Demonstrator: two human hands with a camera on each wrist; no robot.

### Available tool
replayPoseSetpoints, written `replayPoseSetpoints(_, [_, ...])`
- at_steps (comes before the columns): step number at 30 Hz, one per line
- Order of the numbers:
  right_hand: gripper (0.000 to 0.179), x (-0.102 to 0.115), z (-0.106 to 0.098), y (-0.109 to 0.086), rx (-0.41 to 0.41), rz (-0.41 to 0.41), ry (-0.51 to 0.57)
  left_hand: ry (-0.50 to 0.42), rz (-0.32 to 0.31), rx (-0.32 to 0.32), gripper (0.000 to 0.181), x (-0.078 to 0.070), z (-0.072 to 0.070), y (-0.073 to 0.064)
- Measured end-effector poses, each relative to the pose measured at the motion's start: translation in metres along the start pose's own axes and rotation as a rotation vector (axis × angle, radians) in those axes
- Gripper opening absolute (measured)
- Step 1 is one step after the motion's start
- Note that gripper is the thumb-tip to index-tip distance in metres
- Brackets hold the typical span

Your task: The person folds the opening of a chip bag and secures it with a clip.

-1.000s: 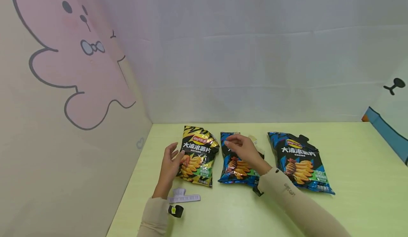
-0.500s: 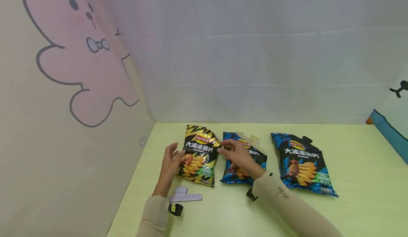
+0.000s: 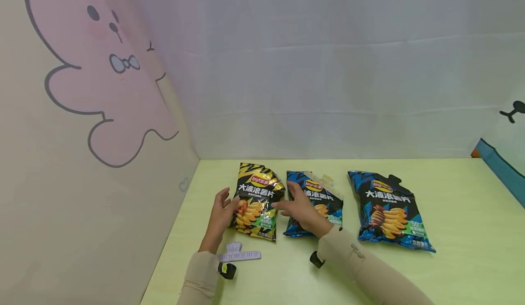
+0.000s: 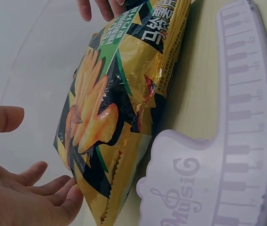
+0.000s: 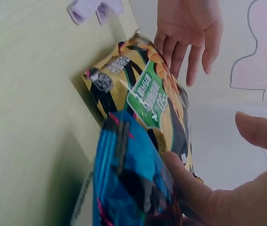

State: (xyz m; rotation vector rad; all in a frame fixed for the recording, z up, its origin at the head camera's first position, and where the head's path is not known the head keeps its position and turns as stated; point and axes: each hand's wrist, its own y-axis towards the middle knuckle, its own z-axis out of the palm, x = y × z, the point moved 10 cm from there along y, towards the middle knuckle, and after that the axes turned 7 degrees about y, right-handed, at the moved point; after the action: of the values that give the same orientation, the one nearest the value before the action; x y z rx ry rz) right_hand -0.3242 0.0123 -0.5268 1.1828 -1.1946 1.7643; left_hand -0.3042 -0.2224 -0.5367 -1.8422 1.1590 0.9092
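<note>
A yellow-and-black chip bag (image 3: 255,187) lies face up between my two hands. At its left edge is my left hand (image 3: 221,213), fingers spread and relaxed, fingertips right at the bag in the left wrist view. My right hand (image 3: 304,212) reaches over the middle blue chip bag (image 3: 313,185), its fingertips near the yellow bag's right edge and its thumb apart from its fingers. Part of the blue bag is hidden under this hand. A lilac bag clip (image 4: 246,108) with piano keys and "Music" printed on it lies just below the yellow bag.
Another blue chip bag (image 3: 389,211) lies to the right, with a black clip (image 3: 394,183) at its upper corner. A pale clip (image 3: 328,183) runs along the middle bag's top right corner. Fabric walls (image 3: 328,90) enclose the table at the back and left.
My right hand has moved left and down from above the middle blue bag to the yellow bag's right edge. My left hand stays nearly in place.
</note>
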Motion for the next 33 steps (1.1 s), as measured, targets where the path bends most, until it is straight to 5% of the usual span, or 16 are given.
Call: replayPoseSetpoints(33, [0.116, -0.024, 0.028, 0.003, -0.097, 0.019, 0.023, 0.072, -0.009, 0.03, 0.069, 0.018, 0.009, 0.011])
